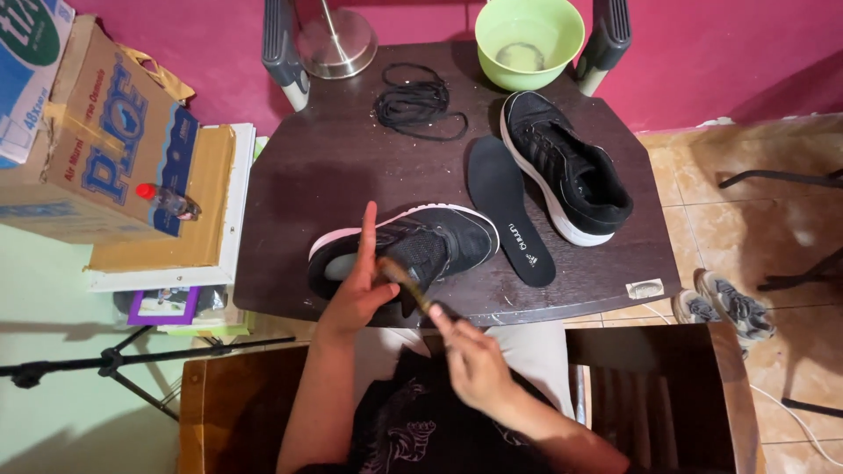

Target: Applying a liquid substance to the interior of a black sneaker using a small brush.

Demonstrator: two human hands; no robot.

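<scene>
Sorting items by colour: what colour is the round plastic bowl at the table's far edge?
The round plastic bowl is light green, seen in the head view.

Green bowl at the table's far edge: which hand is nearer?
Left. The left hand rests on the near shoe; the right hand is farther from the green bowl.

The heel of the black shoe (413, 250) is hidden behind the left hand (358, 294). The brush (406, 283) is blurred, and its handle end is covered by the fingers (443, 323) of the right hand (474, 364). Both forearms are cut off by the lower edge.
</scene>
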